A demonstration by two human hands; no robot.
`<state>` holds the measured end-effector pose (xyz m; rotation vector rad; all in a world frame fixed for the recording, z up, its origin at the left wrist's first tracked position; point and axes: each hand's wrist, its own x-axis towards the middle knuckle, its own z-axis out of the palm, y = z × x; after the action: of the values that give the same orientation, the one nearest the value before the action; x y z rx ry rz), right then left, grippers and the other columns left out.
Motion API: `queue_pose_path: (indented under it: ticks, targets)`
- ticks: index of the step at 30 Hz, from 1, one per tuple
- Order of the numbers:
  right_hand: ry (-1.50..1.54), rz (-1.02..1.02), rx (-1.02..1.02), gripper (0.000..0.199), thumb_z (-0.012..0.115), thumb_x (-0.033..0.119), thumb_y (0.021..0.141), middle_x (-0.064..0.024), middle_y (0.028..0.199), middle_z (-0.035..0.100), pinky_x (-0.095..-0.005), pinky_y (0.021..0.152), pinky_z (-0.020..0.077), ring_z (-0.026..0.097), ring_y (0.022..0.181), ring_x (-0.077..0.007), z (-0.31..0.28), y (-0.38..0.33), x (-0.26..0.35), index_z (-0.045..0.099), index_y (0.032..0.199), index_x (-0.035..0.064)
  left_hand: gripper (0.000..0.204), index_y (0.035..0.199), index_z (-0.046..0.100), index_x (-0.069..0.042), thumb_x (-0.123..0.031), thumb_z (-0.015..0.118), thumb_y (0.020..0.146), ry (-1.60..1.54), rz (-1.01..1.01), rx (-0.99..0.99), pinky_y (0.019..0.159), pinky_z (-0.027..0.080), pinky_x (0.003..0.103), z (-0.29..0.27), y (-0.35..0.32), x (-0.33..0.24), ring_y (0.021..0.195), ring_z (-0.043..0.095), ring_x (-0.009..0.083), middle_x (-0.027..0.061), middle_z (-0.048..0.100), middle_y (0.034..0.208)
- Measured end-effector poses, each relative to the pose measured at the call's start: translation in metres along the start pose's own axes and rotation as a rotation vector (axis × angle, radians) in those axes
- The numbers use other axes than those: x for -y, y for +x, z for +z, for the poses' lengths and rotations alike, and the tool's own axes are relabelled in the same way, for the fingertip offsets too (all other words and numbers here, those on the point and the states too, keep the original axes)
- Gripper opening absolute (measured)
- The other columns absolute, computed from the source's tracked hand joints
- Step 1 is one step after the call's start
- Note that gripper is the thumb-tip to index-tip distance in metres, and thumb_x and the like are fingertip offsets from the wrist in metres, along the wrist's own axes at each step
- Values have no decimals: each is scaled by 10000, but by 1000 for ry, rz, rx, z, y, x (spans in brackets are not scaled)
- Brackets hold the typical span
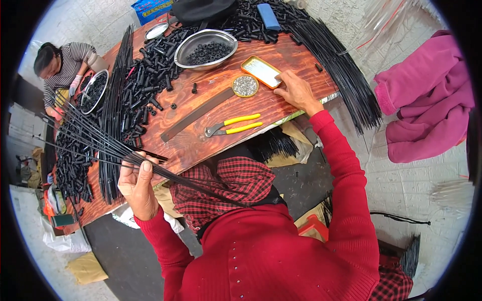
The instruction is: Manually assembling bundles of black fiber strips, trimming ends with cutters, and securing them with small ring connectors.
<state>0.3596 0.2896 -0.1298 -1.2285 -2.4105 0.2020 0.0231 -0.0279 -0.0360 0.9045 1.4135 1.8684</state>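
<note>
My left hand (138, 188) is closed around a loose bundle of thin black rods (183, 180), which fan out to the upper left over the table's left part. My right hand (297, 91) reaches over the table, its fingers bent together at the right end of a shallow yellow-rimmed tray (257, 77) with a white inside. Whether the fingertips pinch anything there is hidden. Beside that tray sits a round yellow dish (245, 96) of small silvery metal pieces. Yellow-handled pliers (233, 125) lie nearer to me, and a flat brown strip (196, 115) lies left of them.
A metal bowl (181, 63) of small black parts stands behind, among heaped black tubular pieces (158, 75). More black rods (346, 75) overhang the table's right edge. A person in a striped top (75, 60) works at the far left. A pink garment (427, 95) hangs at right.
</note>
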Motion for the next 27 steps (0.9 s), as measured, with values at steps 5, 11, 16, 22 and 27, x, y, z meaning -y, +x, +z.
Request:
queue_pose_path:
  ticks: [5,11,16,22,27]
  targets:
    - [52,-76,5,243,727,164,842,-79,1077,619,-401,749,534,659,922,-287,6,-2,-4,615,1044,88,267,1150,599,1,-47,684,901,-5,-13,-7,645,538,217,0,-1,-2,745,655,120,109,698,928]
    - [220,-31,-108,252,697,96,859,-102,1023,643,-361,722,532,684,801,-234,-18,-2,55,629,1094,33,267,1149,594,22,-26,670,898,27,-29,33,795,527,278,10,9,-2,873,671,163,113,693,973]
    - [728,-372,297,217,675,82,891,-114,941,671,-320,764,522,679,869,-217,-47,-14,171,653,1095,13,225,1109,603,-2,-62,688,909,-17,-40,131,689,534,237,14,18,-6,841,680,136,104,713,951]
    - [310,-463,71,252,720,197,854,-129,978,658,-428,746,508,639,899,-334,-25,-9,173,644,1042,48,219,1112,597,3,-72,679,923,39,-11,126,688,534,235,3,7,-18,837,676,130,106,710,962]
    - [66,-410,164,404,764,280,793,-109,1039,578,-465,759,506,584,980,-335,17,-34,130,591,1104,89,230,1117,618,-6,-90,689,915,37,-26,82,653,508,211,-5,2,-12,776,653,104,78,705,919]
